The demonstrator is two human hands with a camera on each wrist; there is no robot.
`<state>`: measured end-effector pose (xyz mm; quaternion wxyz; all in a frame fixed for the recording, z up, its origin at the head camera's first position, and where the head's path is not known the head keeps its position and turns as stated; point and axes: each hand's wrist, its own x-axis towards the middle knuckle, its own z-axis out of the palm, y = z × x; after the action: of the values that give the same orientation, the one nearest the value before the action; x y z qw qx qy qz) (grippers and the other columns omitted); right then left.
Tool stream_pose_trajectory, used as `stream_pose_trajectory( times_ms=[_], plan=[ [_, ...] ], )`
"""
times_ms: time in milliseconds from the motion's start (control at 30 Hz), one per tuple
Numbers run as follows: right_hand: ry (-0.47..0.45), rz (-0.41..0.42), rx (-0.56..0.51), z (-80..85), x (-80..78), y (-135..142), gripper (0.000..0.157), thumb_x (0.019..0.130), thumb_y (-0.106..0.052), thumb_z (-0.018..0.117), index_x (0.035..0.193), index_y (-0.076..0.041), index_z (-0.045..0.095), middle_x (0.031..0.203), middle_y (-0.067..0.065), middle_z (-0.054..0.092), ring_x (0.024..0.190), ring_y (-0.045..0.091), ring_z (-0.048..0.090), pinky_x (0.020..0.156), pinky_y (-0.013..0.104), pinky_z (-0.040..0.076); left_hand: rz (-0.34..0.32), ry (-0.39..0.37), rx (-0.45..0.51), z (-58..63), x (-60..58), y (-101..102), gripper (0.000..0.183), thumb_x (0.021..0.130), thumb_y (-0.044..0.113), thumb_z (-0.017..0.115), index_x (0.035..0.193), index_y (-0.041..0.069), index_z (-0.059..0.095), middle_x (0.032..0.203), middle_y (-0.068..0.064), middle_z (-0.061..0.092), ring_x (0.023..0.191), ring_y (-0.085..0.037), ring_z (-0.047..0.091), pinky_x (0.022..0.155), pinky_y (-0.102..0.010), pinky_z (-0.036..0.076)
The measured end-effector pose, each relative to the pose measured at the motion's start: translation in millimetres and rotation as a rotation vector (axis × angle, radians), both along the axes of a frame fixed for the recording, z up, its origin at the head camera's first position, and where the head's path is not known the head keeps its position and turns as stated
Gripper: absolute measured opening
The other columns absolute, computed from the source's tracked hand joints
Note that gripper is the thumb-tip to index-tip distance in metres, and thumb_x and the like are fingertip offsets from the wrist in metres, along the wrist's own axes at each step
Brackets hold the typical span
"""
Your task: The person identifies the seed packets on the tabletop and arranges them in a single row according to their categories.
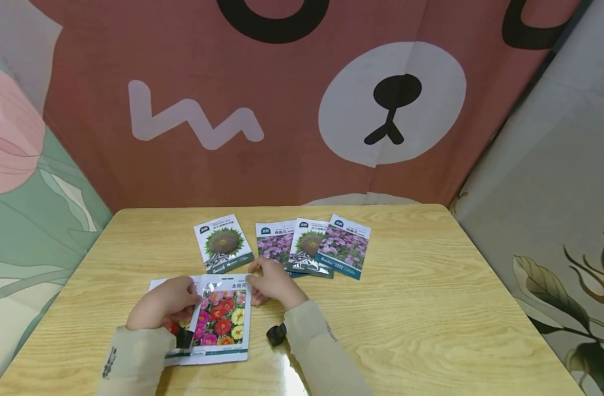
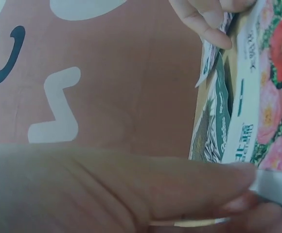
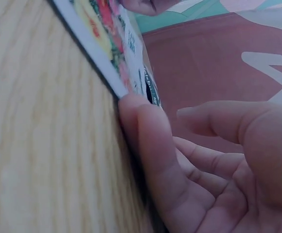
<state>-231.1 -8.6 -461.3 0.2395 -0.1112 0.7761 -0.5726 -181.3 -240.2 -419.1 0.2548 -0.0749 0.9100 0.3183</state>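
A seed packet with pink, red and yellow flowers (image 1: pixel 222 322) lies at the front left of the table. Another packet with red flowers (image 1: pixel 172 328) overlaps its left side, partly covered by my left hand (image 1: pixel 164 302). That hand pinches the overlapping packet's edge, thumb on top in the left wrist view. At the upper right corner of the multicoloured packet is my right hand (image 1: pixel 278 283). Its fingertips (image 3: pixel 136 109) touch the packet's edge, while the thumb stands apart in the right wrist view.
Behind lies a sunflower packet (image 1: pixel 223 242). To its right, a purple-flower packet (image 1: pixel 274 246), a second sunflower packet (image 1: pixel 309 245) and another purple-flower packet (image 1: pixel 345 246) overlap in a row. A bear-print cloth (image 1: pixel 282 176) hangs at the wooden table's (image 1: pixel 430 308) back edge.
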Motion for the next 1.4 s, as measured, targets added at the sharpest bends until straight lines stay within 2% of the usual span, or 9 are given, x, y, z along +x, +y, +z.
stream_pose_trajectory(
  times_ms=[133,267,400,533,600,800,933,1267,1400],
  plan=[
    [-0.019,-0.027,-0.048,0.0,-1.5,1.4,0.022,0.102,-0.008,0.058,0.121,0.001,0.058,0.072,0.017,0.064,0.049,0.019,0.063,0.051,0.033,0.06,-0.038,0.121,-0.076,0.7,-3.9,0.6,0.014,0.103,0.013,0.055,0.096,0.001,0.056,0.071,-0.009,0.059,0.064,-0.021,0.056,0.064,-0.034,0.046],
    [0.013,-0.073,-0.083,-1.4,-4.0,0.7,0.021,0.101,-0.007,0.057,0.12,0.003,0.06,0.075,0.017,0.065,0.052,0.019,0.064,0.053,0.033,0.06,0.005,0.204,-0.112,0.7,-8.0,0.8,0.019,0.103,0.016,0.053,0.109,-0.002,0.057,0.081,-0.012,0.062,0.069,-0.023,0.056,0.063,-0.036,0.047],
    [0.096,-0.146,-0.11,-0.8,-5.7,-0.8,0.021,0.098,-0.003,0.057,0.118,0.005,0.062,0.075,0.016,0.065,0.055,0.021,0.066,0.054,0.032,0.06,0.066,0.312,-0.08,0.6,-10.5,3.1,0.029,0.104,0.015,0.051,0.123,-0.008,0.053,0.1,-0.023,0.063,0.081,-0.031,0.06,0.067,-0.041,0.053],
    [0.197,-0.21,-0.099,1.3,-7.0,0.3,0.024,0.096,-0.003,0.057,0.118,0.004,0.064,0.084,0.01,0.065,0.064,0.025,0.067,0.053,0.028,0.056,0.085,0.441,-0.009,-2.0,-11.9,7.4,0.038,0.104,0.012,0.048,0.132,-0.013,0.051,0.122,-0.035,0.059,0.107,-0.046,0.061,0.088,-0.055,0.054],
    [0.239,-0.236,-0.088,1.9,-7.4,1.3,0.025,0.096,-0.004,0.058,0.119,0.003,0.065,0.092,0.008,0.066,0.073,0.025,0.068,0.058,0.028,0.055,0.096,0.464,0.05,-4.4,-13.3,9.7,0.042,0.103,0.011,0.047,0.137,-0.015,0.047,0.131,-0.037,0.054,0.118,-0.051,0.057,0.095,-0.058,0.051],
    [0.292,-0.253,-0.071,0.7,-9.3,0.9,0.032,0.098,-0.005,0.059,0.128,0.003,0.063,0.12,0.017,0.066,0.108,0.029,0.066,0.09,0.035,0.057,0.162,0.373,0.239,-12.5,-19.3,15.1,0.057,0.105,0.015,0.043,0.153,-0.011,0.028,0.153,-0.04,0.029,0.141,-0.053,0.033,0.112,-0.064,0.035],
    [0.231,-0.205,-0.091,0.4,-8.4,-0.1,0.039,0.097,-0.005,0.058,0.135,0.004,0.058,0.132,0.022,0.061,0.119,0.034,0.062,0.096,0.041,0.055,0.204,0.32,0.297,-17.5,-23.5,16.2,0.062,0.106,0.019,0.044,0.157,-0.008,0.021,0.157,-0.038,0.021,0.146,-0.053,0.023,0.116,-0.063,0.027],
    [0.191,-0.157,-0.098,-2.4,-9.0,-1.9,0.047,0.096,-0.01,0.06,0.14,0.005,0.054,0.14,0.023,0.056,0.128,0.036,0.057,0.105,0.044,0.05,0.258,0.29,0.37,-19.4,-25.6,17.0,0.064,0.107,0.024,0.043,0.159,-0.004,0.018,0.161,-0.034,0.017,0.147,-0.051,0.02,0.117,-0.064,0.023],
    [0.159,-0.142,-0.108,-3.7,-9.0,-1.4,0.048,0.097,-0.013,0.059,0.141,0.005,0.053,0.141,0.022,0.056,0.127,0.036,0.057,0.104,0.045,0.05,0.32,0.295,0.483,-20.5,-26.0,16.3,0.061,0.106,0.019,0.04,0.159,-0.004,0.019,0.161,-0.033,0.018,0.148,-0.049,0.022,0.119,-0.061,0.025]
  ],
)
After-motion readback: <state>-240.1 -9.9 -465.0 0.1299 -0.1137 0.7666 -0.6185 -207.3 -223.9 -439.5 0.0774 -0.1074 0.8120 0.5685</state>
